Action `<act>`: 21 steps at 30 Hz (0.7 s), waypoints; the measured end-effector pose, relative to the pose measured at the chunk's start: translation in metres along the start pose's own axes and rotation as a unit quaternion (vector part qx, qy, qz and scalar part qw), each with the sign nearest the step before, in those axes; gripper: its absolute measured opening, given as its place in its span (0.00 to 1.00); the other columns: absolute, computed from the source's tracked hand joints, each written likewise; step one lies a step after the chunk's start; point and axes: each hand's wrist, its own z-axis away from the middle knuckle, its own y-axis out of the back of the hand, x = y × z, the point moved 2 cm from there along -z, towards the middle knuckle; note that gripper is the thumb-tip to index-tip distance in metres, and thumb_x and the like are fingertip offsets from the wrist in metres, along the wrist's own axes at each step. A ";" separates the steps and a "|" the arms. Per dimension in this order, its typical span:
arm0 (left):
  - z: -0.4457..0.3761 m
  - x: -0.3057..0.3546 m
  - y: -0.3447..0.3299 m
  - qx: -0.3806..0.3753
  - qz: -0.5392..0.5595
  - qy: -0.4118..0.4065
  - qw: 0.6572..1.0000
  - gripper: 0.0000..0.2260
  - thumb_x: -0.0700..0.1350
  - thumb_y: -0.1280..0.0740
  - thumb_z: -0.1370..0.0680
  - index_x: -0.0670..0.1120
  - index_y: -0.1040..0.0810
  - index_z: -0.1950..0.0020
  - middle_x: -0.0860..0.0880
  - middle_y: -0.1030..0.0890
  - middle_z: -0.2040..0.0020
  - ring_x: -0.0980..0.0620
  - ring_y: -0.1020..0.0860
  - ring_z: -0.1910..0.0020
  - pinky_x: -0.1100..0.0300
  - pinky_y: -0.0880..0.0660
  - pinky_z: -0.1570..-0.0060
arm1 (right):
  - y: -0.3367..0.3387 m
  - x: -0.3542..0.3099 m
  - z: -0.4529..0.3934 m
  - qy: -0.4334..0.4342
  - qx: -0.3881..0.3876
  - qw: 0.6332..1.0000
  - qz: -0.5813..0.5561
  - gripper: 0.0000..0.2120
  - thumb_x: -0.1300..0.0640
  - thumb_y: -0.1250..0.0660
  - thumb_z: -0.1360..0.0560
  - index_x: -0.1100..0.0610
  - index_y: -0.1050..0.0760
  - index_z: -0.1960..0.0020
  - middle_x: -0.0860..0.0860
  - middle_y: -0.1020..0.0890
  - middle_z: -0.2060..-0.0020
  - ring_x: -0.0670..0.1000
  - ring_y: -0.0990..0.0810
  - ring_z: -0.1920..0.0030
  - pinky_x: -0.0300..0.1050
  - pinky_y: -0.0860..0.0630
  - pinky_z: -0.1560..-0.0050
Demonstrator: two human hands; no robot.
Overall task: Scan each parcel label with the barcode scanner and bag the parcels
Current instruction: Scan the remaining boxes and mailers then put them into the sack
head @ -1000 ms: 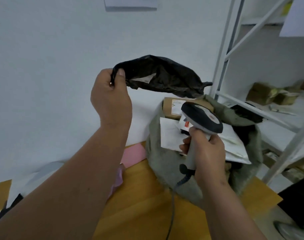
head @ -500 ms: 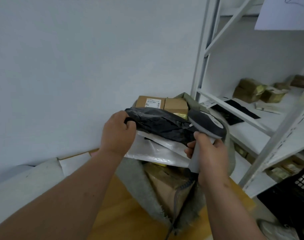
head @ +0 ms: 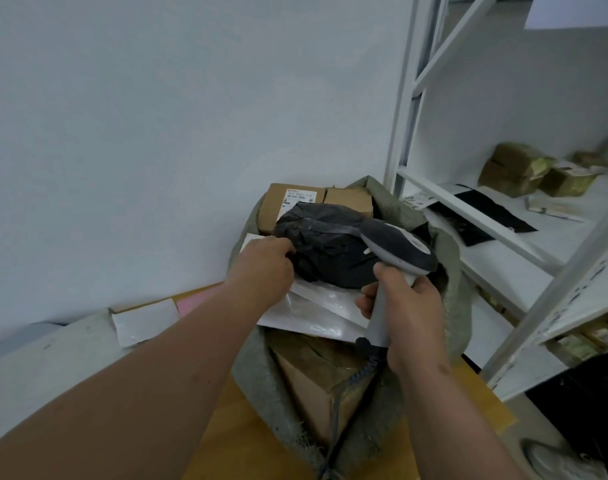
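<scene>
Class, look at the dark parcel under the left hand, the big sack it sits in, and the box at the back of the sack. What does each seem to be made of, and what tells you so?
Dark parcel: likely thin plastic film, creased, with a dull sheen and a tape strip.
Sack: seemingly coarse woven fabric, grey-green, matt, its edge frayed.
Box: brown cardboard, matt, with a white printed label.

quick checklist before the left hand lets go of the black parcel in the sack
1. Black parcel inside the sack mouth: ok.
2. It lies on the white mailer, not over the rim: ok.
3. Left hand touches its edge; grip: cannot tell.
4. Right hand holds the scanner: ok.
5. Label scanned: cannot tell.
</scene>
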 end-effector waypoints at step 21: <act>0.048 -0.091 0.035 0.011 0.024 0.146 0.989 0.20 0.47 0.44 0.18 0.59 0.33 0.27 0.56 0.35 0.24 0.52 0.43 0.24 0.43 0.58 0.25 | -0.089 0.028 0.071 -0.046 -0.128 0.983 0.120 0.07 0.53 0.30 0.24 0.57 0.23 0.52 0.54 0.18 0.65 0.50 0.18 0.69 0.45 0.20 0.62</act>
